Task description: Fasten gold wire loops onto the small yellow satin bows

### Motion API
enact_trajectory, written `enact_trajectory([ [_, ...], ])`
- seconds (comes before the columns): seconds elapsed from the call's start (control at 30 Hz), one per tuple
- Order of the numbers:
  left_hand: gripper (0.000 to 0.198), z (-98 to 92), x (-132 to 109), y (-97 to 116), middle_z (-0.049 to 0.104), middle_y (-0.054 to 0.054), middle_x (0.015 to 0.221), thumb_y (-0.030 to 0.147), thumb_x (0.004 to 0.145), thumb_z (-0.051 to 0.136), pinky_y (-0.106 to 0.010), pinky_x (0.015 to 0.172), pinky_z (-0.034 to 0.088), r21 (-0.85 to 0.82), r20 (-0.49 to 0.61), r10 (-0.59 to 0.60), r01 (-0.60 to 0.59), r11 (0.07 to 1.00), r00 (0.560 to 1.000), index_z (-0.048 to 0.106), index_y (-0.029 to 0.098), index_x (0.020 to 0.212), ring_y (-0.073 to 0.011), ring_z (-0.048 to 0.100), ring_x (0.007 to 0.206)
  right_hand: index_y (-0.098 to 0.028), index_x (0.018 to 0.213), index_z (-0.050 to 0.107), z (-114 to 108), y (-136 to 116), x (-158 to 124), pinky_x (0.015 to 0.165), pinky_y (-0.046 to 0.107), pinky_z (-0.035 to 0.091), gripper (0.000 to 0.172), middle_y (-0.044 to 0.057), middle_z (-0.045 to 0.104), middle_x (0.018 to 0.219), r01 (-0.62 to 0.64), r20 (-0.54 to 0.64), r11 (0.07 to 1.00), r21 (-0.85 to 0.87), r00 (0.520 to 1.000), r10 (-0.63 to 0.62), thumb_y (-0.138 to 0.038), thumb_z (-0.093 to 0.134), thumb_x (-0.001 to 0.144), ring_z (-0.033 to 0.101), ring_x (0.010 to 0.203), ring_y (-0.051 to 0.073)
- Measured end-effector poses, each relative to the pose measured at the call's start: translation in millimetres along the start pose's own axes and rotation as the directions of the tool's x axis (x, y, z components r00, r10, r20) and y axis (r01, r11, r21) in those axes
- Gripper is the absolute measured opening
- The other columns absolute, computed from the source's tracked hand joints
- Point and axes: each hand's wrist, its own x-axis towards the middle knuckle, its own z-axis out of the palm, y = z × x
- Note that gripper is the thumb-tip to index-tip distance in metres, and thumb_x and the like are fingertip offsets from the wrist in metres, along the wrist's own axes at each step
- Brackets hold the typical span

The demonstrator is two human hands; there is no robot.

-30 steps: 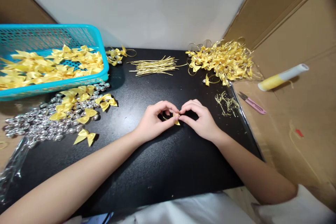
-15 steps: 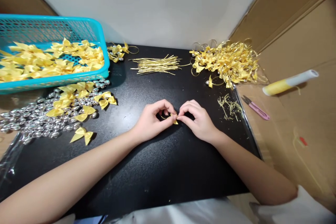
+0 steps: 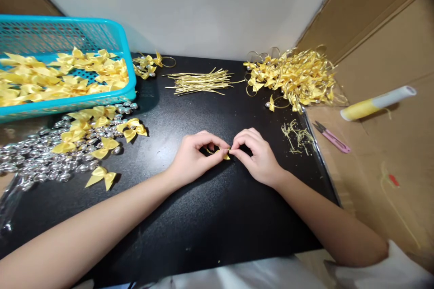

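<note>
Over the middle of the black table, my left hand pinches a small yellow ribbon bow between thumb and fingers. Most of that bow is covered by the fingertips. My right hand is closed in a pinch at the bow's right side, its fingertips almost against those of the left. What the right fingertips grip is too small to make out; a gold cord or wire seems to run there. A single yellow bow lies to the left of my hands.
At left, a turquoise basket holds yellow bows, with silver beads before it. Gold wire strips lie at the back. Finished-looking bow loops are heaped back right, near wire scraps, pink snips and a yellow-white roll.
Both hands keep their pinch at nearly the same spot; the left fingers have curled slightly closer round the bow. The whole view has shifted a little.
</note>
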Motion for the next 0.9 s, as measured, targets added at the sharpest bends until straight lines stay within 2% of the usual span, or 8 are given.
enact_trajectory([
  [0.27, 0.01, -1.3, 2, 0, 0.072, -0.001, 0.075, 0.024, 0.084, 0.066, -0.025, 0.066, 0.045, 0.082, 0.087, 0.024, -0.032, 0.996, 0.996, 0.071, 0.019, 0.078, -0.0141, 0.061, 0.073, -0.021, 0.079, 0.055, -1, 0, 0, 0.078, 0.034, 0.04, 0.014, 0.001, 0.061, 0.081, -0.012, 0.011, 1.0, -0.024, 1.0, 0.012, -0.019, 0.06, 0.091, 0.054, 0.082, 0.017],
  [0.43, 0.014, -4.5, 4, 3, 0.071, -0.002, 0.078, 0.03, 0.085, 0.063, -0.025, 0.062, 0.043, 0.051, 0.139, -0.042, 0.036, 0.998, 0.989, 0.069, 0.019, 0.08, -0.0159, 0.06, 0.076, -0.021, 0.079, 0.054, -1, -2, 1, 0.078, 0.034, 0.04, 0.014, 0.001, 0.061, 0.082, -0.038, 0.011, 0.999, -0.014, 0.999, 0.038, -0.019, 0.059, 0.091, 0.053, 0.082, 0.017],
  [0.67, 0.017, -9.0, 10, 4, 0.07, -0.003, 0.085, 0.031, 0.087, 0.06, -0.029, 0.077, 0.045, -0.034, 0.233, -0.009, 0.017, 0.999, 0.972, 0.066, 0.018, 0.077, -0.017, 0.061, 0.083, -0.021, 0.079, 0.053, -3, -1, 1, 0.079, 0.034, 0.039, 0.014, 0.001, 0.061, 0.082, -0.039, 0.038, 0.999, -0.003, 0.999, 0.039, -0.02, 0.057, 0.093, 0.054, 0.082, 0.017],
  [0.8, 0.017, -11.3, 13, 6, 0.068, -0.003, 0.087, 0.029, 0.088, 0.06, -0.03, 0.08, 0.044, -0.044, 0.28, -0.019, 0.032, 0.999, 0.96, 0.065, 0.018, 0.077, -0.0167, 0.06, 0.084, -0.021, 0.079, 0.053, -3, 0, 1, 0.079, 0.034, 0.038, 0.014, 0.001, 0.061, 0.082, -0.024, 0.045, 0.999, -0.033, 0.999, 0.026, -0.019, 0.055, 0.093, 0.054, 0.083, 0.017],
  [0.9, 0.017, -10.9, 13, 6, 0.068, -0.003, 0.085, 0.029, 0.087, 0.059, -0.03, 0.078, 0.043, -0.016, 0.269, -0.046, 0.052, 0.999, 0.962, 0.065, 0.018, 0.076, -0.0168, 0.059, 0.083, -0.021, 0.079, 0.053, -4, -1, 0, 0.079, 0.034, 0.037, 0.014, 0.001, 0.062, 0.082, -0.016, 0.057, 0.999, -0.046, 0.998, 0.018, -0.02, 0.055, 0.093, 0.055, 0.084, 0.017],
])
